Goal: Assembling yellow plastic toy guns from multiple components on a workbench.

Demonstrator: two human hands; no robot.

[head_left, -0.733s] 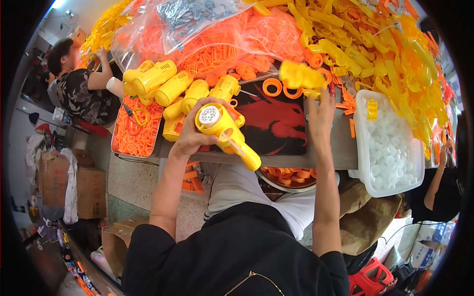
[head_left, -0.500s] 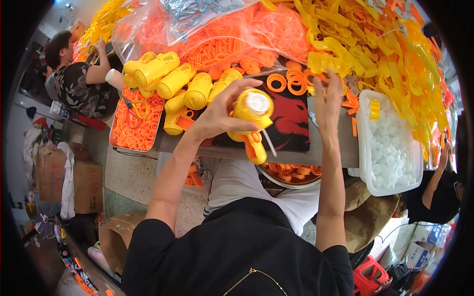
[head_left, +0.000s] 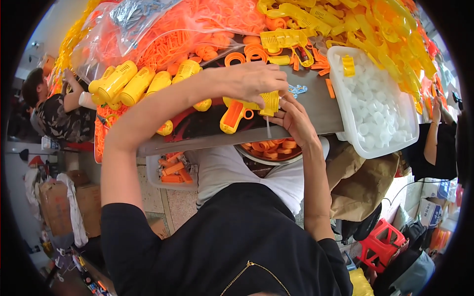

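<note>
A yellow toy gun (head_left: 269,102) with a yellow-and-orange handle (head_left: 233,117) is held sideways above the dark table mat, its round end toward the right. My left hand (head_left: 254,81) reaches across from the left and grips its top, fingers bent over the barrel. From the right, my right hand (head_left: 297,122) has its fingers closed around the round end. What lies between those fingertips is hidden. A thin pale tube (head_left: 268,129) hangs from the underside. Several finished-looking yellow toy bodies (head_left: 118,81) lie together at the left.
Orange rings (head_left: 234,59) and a yellow half shell (head_left: 284,40) lie behind my hands. A white tub (head_left: 412,130) of translucent caps stands right, beside a small blue part (head_left: 297,90). Bags of orange parts (head_left: 217,22) fill the back. Below the edge sits a bowl of orange rings (head_left: 271,148).
The toy gun has turned from facing up to lying sideways. My left hand has swung over its top, and my right hand has come in from the right to grip its round end.
</note>
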